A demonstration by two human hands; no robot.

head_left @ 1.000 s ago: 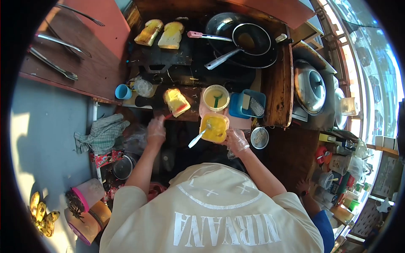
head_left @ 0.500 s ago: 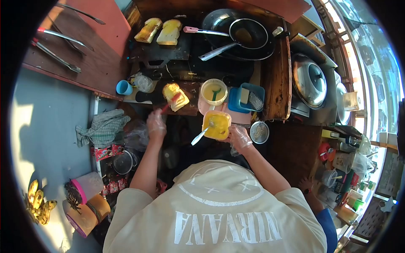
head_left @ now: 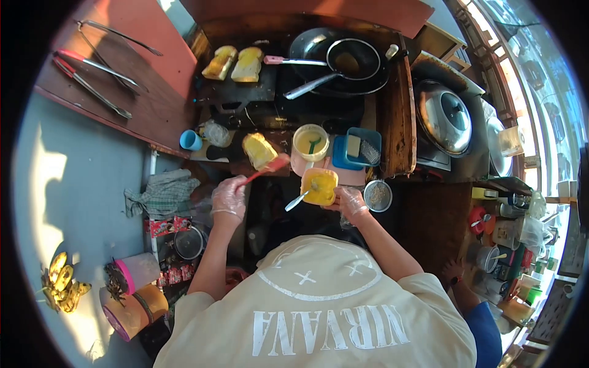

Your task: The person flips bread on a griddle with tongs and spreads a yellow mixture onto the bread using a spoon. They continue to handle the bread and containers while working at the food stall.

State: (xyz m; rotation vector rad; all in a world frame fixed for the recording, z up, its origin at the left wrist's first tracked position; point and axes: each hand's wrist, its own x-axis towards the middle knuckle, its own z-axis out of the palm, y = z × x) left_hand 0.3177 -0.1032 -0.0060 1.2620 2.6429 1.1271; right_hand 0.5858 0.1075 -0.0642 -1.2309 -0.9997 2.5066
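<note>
My left hand [head_left: 229,197], in a clear plastic glove, is closed round the handle of a red spatula [head_left: 267,168]. The spatula's blade is beside the lower right of a yellow-topped bread slice [head_left: 259,151] on a dark board. My right hand [head_left: 350,202], also gloved, grips the right side of a square tub [head_left: 320,187] of yellow spread, with a metal spoon [head_left: 297,200] leaning in it. Just above the tub stands a round tub [head_left: 310,143] of pale liquid with a green utensil inside. A blue container [head_left: 364,147] holds a pale block and a grater.
Two toasted slices [head_left: 247,65] lie on a dark plate beside stacked pans [head_left: 352,59]. Tongs [head_left: 92,86] rest at upper left, near a blue cup [head_left: 191,140]. A small metal bowl [head_left: 378,195] is right of my right hand. Another person's hand [head_left: 454,272] shows at lower right.
The red spatula has moved off the bread slice to the right, towards the square tub. My left hand is slightly lower. The whole view has shifted a little.
</note>
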